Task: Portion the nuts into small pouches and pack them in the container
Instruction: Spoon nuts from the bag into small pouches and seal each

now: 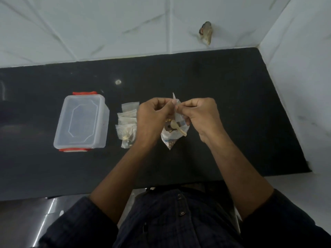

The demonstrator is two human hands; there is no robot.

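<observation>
Both hands raised over the black counter (223, 86), near its middle. Left hand (152, 117) has fingers curled in, thumb and fingertips pinching the top edge of a small clear pouch (176, 111). Right hand (200, 115) is curled the same way, pinching the same top edge from the other side; the two sets of fingertips almost meet. A thin strip of the pouch's plastic sticks up between them. The pouch hangs down between the hands, mostly hidden by them; cannot tell whether its mouth is sealed or apart, since the fingers cover it.

Directly below the hands, a bigger plastic bag of nuts (172, 138) lies on the counter, mouth open toward the hands, brown and pale nuts visible inside. A pale wooden spoon (177, 127) lies in the bag's mouth, bowl up near the hands, handle angled down to the right.

Left of the left hand, a pile of filled small pouches (127, 126) lies on the counter, overlapping, contents look like mixed nuts, blurry. Further left, apart from the pile, a clear rectangular container (81, 120) with red clips at its near and far ends, lid on. Dark sleeves (80, 226) pushed up both forearms.
</observation>
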